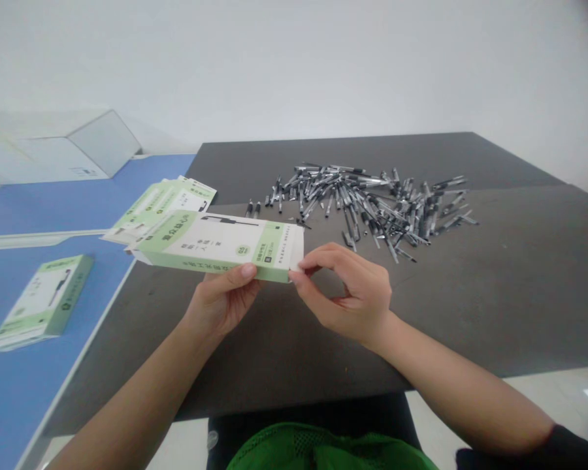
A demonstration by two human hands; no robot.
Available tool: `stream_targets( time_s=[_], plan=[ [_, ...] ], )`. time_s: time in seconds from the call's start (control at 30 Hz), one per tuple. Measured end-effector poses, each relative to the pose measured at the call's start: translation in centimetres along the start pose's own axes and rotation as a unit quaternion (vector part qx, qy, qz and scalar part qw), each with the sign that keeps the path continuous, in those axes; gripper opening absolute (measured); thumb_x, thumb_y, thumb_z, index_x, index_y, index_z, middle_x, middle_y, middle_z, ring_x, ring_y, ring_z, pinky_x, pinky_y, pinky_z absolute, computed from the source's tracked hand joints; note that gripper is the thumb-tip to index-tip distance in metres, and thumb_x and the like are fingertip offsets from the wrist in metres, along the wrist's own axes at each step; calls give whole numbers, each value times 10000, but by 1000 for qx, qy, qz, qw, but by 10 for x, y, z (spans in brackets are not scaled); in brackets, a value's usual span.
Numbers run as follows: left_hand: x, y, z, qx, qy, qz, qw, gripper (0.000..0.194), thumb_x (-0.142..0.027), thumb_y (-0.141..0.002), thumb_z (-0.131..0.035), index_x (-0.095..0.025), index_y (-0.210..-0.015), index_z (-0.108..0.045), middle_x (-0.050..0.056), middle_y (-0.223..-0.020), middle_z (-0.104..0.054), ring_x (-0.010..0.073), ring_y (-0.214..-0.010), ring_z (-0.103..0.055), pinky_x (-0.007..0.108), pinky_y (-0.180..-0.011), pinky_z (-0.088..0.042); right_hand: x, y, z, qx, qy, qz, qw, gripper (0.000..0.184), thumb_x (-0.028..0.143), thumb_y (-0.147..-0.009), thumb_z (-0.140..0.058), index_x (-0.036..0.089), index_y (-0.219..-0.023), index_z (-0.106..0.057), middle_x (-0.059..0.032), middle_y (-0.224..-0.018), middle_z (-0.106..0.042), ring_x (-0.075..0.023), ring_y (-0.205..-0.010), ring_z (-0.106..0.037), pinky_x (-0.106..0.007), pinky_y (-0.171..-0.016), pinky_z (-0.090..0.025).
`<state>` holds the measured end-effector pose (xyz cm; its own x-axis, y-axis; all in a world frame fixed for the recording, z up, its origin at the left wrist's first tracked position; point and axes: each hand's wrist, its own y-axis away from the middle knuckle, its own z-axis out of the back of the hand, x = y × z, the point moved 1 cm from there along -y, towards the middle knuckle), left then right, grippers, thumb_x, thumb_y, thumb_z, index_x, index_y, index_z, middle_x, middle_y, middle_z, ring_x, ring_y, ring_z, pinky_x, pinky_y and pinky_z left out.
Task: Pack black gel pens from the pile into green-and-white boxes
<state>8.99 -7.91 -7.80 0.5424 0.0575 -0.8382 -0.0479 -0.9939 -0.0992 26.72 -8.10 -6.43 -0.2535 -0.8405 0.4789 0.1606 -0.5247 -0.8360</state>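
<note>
A green-and-white pen box (220, 245) is held above the dark surface (470, 300), its printed face up and its long side toward the person. The left hand (225, 294) grips that long side toward the right, thumb pressed on it and fingers curled beneath. The right hand (353, 294) pinches the near corner of the box's right end between thumb and forefinger, the other fingers curled in.

The box's left end overlaps in view a fan of similar green-and-white cartons (169, 196), set across the join of the dark surface and the blue surface (10, 385); whether they touch the box cannot be told. Beyond the right end lies a loose heap of pens (362, 202), with two more pens just off its left side, near the box's far edge. The heap stops short of the far and right edges, and a broad stretch of dark surface runs right of the right hand.

Both forearms cross the near edge, close to the person's green garment (323, 450). On the blue surface another pen box (42, 303) lies near the pale dividing edge, with a large white box (34, 156) farther back toward the wall (323, 78)
</note>
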Motion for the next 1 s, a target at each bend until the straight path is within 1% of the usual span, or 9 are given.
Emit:
stream_targets(
  time_s=[0.1, 0.23, 0.43, 0.5, 0.6, 0.7, 0.77, 0.87, 1.0],
  plan=[
    [-1, 1, 1, 2, -4, -2, 1000, 709, -224, -675, -863, -312, -1328, -602, 30, -1256, -745, 242, -1083, -737, 211, -774, -640, -2, 0, 0, -5, -22, 0, 1000, 87, 122, -865, -684, 191, -879, -634, -21, -766, -701, -119, -695, -653, -238, -622, -544],
    [-5, 1, 3, 10, -21, -6, 1000, 715, -233, -681, -863, -317, -1339, -598, 28, -1240, -753, 250, -1078, -739, 221, -755, -642, -5, -1, 1, 42, -91, -62, 993, 68, 182, -869, -730, 193, -895, -669, -28, -819, -697, -124, -737, -659, -256, -665, -561],
    [-6, -1, 6, 53, 3, 6, 999, 709, -311, -692, -866, -297, -1348, -598, 23, -1141, -791, 254, -1000, -764, 251, -730, -650, -14, -5, 8, 129, -274, -163, 939, 230, 196, -885, -718, 203, -1094, -624, 10, -810, -641, -114, -729, -648, -260, -692, -564],
    [-5, -1, 7, 63, 4, 12, 998, 702, -359, -705, -858, -295, -1353, -593, 21, -1110, -800, 268, -1015, -760, 285, -774, -655, -18, -9, 13, 141, -245, -163, 945, 359, 246, -848, -766, 225, -1164, -598, 15, -837, -598, -124, -759, -608, -280, -724, -555],
    [-4, 0, 8, 57, -4, 13, 998, 695, -440, -730, -831, -287, -1361, -584, 32, -1126, -793, 304, -1150, -707, 344, -879, -643, -21, -13, 18, 171, -148, -125, 966, 521, 351, -761, -848, 242, -1217, -619, -35, -1009, -564, -181, -954, -577, -366, -902, -534],
    [-3, 1, 7, 53, -22, 14, 998, 716, -497, -743, -807, -274, -1379, -567, 50, -1166, -776, 334, -1300, -604, 406, -983, -603, -23, -15, 20, 191, -109, -98, 971, 592, 410, -745, -854, 235, -1268, -641, -106, -1253, -517, -256, -1237, -512, -461, -1112, -425],
    [-1, 2, 5, 58, -30, 24, 998, 737, -509, -746, -801, -279, -1399, -550, 51, -1198, -764, 344, -1337, -568, 431, -1016, -583, -23, -14, 19, 210, -124, -98, 965, 644, 426, -756, -842, 243, -1332, -621, -128, -1383, -479, -281, -1356, -454, -491, -1173, -364],
    [1, 4, 3, 76, -22, 50, 996, 745, -505, -758, -795, -305, -1424, -529, 36, -1207, -762, 329, -1275, -625, 400, -981, -603, -23, -11, 16, 242, -169, -110, 949, 666, 420, -772, -832, 274, -1380, -602, -123, -1463, -479, -283, -1400, -450, -507, -1185, -357],
    [-1, 6, 4, 123, -2, 94, 988, 741, -446, -759, -818, -291, -1427, -535, 40, -1151, -783, 266, -1082, -740, 286, -844, -639, -24, -9, 14, 247, -207, -114, 940, 651, 398, -762, -844, 282, -1366, -631, -116, -1496, -486, -279, -1400, -470, -497, -1178, -379]
  ],
)
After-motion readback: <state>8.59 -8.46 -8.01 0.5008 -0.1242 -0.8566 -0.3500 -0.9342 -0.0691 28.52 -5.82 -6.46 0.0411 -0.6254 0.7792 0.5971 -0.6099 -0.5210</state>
